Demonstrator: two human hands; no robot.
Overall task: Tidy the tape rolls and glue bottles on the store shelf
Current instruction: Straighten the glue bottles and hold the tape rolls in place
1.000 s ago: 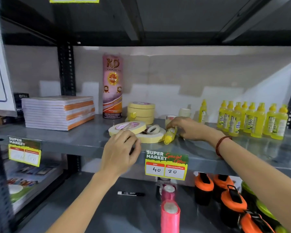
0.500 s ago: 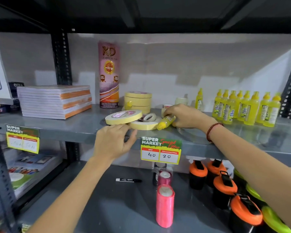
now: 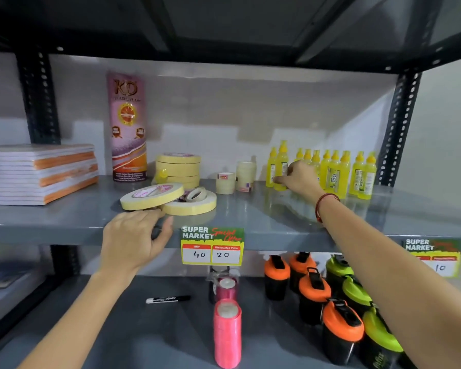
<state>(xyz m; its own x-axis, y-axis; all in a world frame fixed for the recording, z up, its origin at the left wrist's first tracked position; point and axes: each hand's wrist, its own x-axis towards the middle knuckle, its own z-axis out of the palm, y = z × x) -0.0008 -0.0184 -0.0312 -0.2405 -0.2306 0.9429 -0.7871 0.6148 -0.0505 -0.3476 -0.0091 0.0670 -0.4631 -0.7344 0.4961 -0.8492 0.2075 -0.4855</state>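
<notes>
A yellow glue bottle (image 3: 280, 166) is gripped upright by the right hand (image 3: 301, 177) at the left end of the bottle row (image 3: 336, 171) on the shelf (image 3: 250, 209). The left hand (image 3: 136, 235) is held loosely curled, gripping nothing, at the shelf's front edge just below two overlapping tape rolls (image 3: 168, 199).

On the grey metal shelf (image 3: 250, 217): stacked notebooks (image 3: 37, 174) left; cream tape rolls (image 3: 152, 195) centre, one leaning on another (image 3: 194, 205); yellow plastic glue bottles (image 3: 333, 173) right, upright at the rear.

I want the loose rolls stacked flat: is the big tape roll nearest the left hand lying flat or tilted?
Tilted. The big tape roll leans with its right edge propped on the neighbouring roll; its left edge meets the shelf.
</notes>
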